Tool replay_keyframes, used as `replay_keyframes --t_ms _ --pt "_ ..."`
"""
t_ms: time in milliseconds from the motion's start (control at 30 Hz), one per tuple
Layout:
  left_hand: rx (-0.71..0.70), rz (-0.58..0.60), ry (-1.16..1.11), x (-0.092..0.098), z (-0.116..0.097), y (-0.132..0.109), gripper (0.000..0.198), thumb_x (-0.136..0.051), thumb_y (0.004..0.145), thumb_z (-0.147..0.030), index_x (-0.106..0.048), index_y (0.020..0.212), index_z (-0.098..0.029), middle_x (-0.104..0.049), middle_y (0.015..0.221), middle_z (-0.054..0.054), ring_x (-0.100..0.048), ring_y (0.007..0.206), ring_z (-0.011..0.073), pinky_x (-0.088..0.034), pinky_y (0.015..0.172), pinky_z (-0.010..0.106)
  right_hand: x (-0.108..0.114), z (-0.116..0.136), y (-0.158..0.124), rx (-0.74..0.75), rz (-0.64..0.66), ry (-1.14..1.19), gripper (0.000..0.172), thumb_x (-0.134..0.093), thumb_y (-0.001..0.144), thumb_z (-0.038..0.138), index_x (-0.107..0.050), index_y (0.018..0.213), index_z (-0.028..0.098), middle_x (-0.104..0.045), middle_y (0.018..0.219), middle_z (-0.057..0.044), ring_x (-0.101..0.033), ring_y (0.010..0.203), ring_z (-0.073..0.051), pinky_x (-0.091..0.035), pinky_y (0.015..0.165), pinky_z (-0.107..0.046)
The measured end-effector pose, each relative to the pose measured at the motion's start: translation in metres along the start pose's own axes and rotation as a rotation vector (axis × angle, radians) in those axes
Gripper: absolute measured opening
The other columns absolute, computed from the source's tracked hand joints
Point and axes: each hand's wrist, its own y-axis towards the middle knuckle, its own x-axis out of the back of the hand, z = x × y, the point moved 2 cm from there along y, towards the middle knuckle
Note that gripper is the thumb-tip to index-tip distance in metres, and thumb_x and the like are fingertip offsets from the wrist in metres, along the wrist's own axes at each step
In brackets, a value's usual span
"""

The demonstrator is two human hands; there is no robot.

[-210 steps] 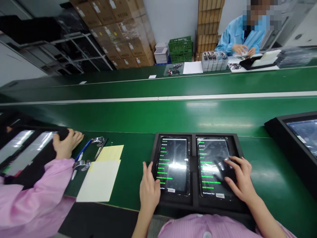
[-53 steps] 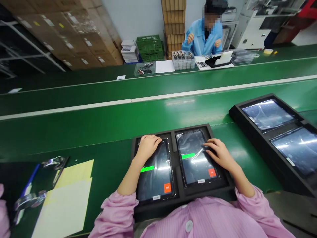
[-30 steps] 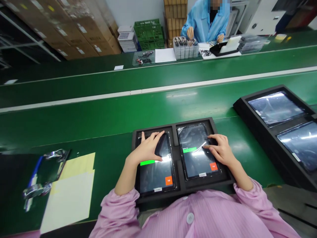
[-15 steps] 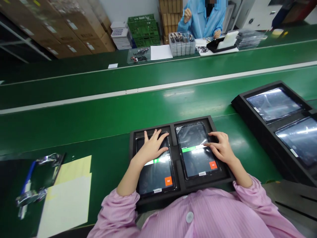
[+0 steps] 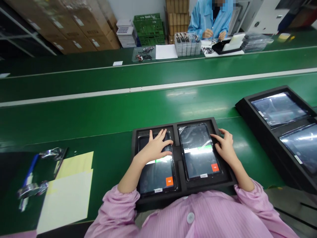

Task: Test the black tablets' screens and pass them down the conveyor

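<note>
Two tablets lie side by side in a black foam tray [image 5: 180, 175] in front of me. Over the upper part of the left tablet [image 5: 155, 178] my left hand [image 5: 156, 147] rests with fingers spread. That tablet's lit screen shows a white and green bar and an orange "Fail" box. The right tablet [image 5: 196, 162] has a similar bar and box, and film covers its surface. My right hand [image 5: 225, 145] is at its right edge, index finger stretched toward the screen, thumb apart, holding nothing. Whether that fingertip touches the glass I cannot tell.
Another black foam tray [image 5: 257, 132] with two tablets stands at the right. Yellow paper sheets [image 5: 69, 195], a blue pen [image 5: 31, 170] and shiny clips lie at the left. Across the green bench, a person in a blue coat [image 5: 200, 18] works beside stacked clear trays [image 5: 187, 46].
My right hand has drawn back from the screen toward the tablet's right edge. On the right tablet, the bar's green part switched from left to right. My left hand stays on its tablet.
</note>
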Motion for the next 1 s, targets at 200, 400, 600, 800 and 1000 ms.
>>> replay_keyframes --t_ms 200,400,600,800,1000 --pt "0.024 -0.026 -0.019 0.002 0.0 0.002 0.035 -0.038 0.102 -0.044 -0.064 0.119 -0.027 -0.032 0.16 0.018 -0.023 0.15 0.0358 0.0 0.11 0.078 0.0 -0.001 0.001 -0.011 0.032 0.009 0.048 -0.047 0.077 0.01 -0.067 0.119 0.026 -0.04 0.13 -0.013 -0.044 0.115 -0.034 -0.045 0.095 -0.056" --pt "0.076 -0.056 -0.073 0.004 0.003 0.001 0.041 -0.025 0.105 -0.036 -0.062 0.12 -0.027 -0.036 0.159 0.014 -0.028 0.149 0.029 0.002 0.113 0.075 -0.009 -0.009 0.009 0.018 0.091 0.061 0.057 -0.047 0.076 0.009 -0.059 0.131 0.02 -0.036 0.129 -0.017 -0.046 0.112 -0.034 -0.045 0.098 -0.059" --pt "0.072 -0.058 -0.081 0.004 0.001 0.002 0.042 -0.025 0.105 -0.038 -0.063 0.12 -0.028 -0.037 0.159 0.011 -0.029 0.149 0.0298 -0.002 0.113 0.075 -0.01 -0.019 0.016 -0.002 0.092 0.192 0.053 -0.049 0.075 0.011 -0.065 0.124 0.025 -0.037 0.125 -0.011 -0.049 0.111 -0.03 -0.042 0.106 -0.057" --pt "0.083 -0.048 -0.033 0.007 -0.002 0.003 0.04 -0.028 0.104 -0.038 -0.064 0.117 -0.026 -0.04 0.157 0.013 -0.032 0.148 0.0315 -0.003 0.114 0.075 -0.009 -0.019 0.014 -0.012 0.084 0.2 0.053 -0.046 0.077 0.012 -0.066 0.125 0.024 -0.038 0.126 -0.011 -0.049 0.112 -0.03 -0.042 0.106 -0.057" --pt "0.083 -0.029 -0.057 0.008 0.0 0.002 0.042 -0.025 0.105 -0.038 -0.062 0.123 -0.026 -0.035 0.159 0.014 -0.028 0.149 0.0289 -0.002 0.114 0.074 -0.01 -0.021 0.013 -0.004 0.082 0.204 0.052 -0.046 0.079 0.013 -0.065 0.125 0.024 -0.038 0.126 -0.011 -0.048 0.113 -0.03 -0.043 0.106 -0.055"
